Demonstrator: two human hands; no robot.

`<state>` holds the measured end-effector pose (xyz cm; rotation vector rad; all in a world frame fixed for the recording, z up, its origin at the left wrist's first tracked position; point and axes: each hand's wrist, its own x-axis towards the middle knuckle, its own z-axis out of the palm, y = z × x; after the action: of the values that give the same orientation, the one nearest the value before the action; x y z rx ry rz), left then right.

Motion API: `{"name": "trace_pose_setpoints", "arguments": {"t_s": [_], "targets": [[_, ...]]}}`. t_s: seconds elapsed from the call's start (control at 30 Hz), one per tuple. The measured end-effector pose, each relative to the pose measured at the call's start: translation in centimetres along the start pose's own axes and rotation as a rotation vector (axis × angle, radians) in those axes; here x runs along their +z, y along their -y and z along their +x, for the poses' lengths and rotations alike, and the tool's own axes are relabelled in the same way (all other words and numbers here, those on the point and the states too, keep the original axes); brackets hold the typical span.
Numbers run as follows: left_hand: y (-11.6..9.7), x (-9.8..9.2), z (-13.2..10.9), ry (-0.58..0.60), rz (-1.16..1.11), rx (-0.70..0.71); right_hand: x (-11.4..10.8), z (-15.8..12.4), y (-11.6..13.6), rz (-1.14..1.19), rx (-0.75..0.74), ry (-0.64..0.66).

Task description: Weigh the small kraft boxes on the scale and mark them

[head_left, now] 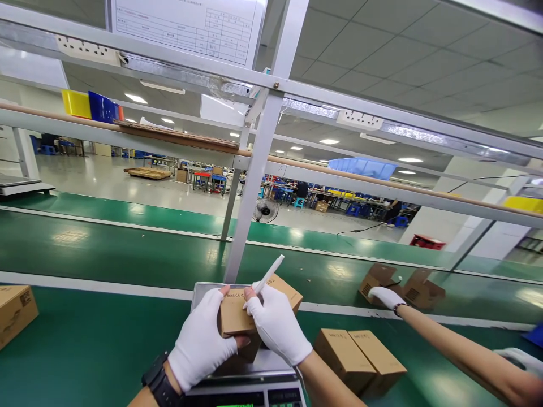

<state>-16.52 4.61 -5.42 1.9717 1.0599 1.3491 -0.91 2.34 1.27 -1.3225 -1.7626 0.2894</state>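
Note:
My left hand (201, 339), in a white glove with bare fingertips, grips a small brown cardboard box (235, 319) by its sides. My right hand (282, 328), gloved alike, is closed round a white pen (270, 272). Its lower end points at the printed top of that box; the tip is hidden by my fingers. Beneath the hands is a digital scale (269, 370) with a metal plate and a lit green display. Another carton (288, 291) stands just behind my right hand, partly covered by it.
Two closed cartons (360, 359) stand side by side right of the scale. A co-worker's gloved hand (386, 297) touches an open carton (377, 280) on the green conveyor (161, 249). One carton (17, 314) sits at far left. A metal post (254, 175) rises behind the scale.

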Motion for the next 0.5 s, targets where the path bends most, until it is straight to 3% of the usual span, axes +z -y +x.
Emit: {"name": "trace_pose_setpoints", "arguments": {"t_s": [0.5], "targets": [[0.11,-0.01,-0.10,0.005,0.029,-0.007,0.19,0.05,-0.41,-0.009,0.040,-0.052]]}}
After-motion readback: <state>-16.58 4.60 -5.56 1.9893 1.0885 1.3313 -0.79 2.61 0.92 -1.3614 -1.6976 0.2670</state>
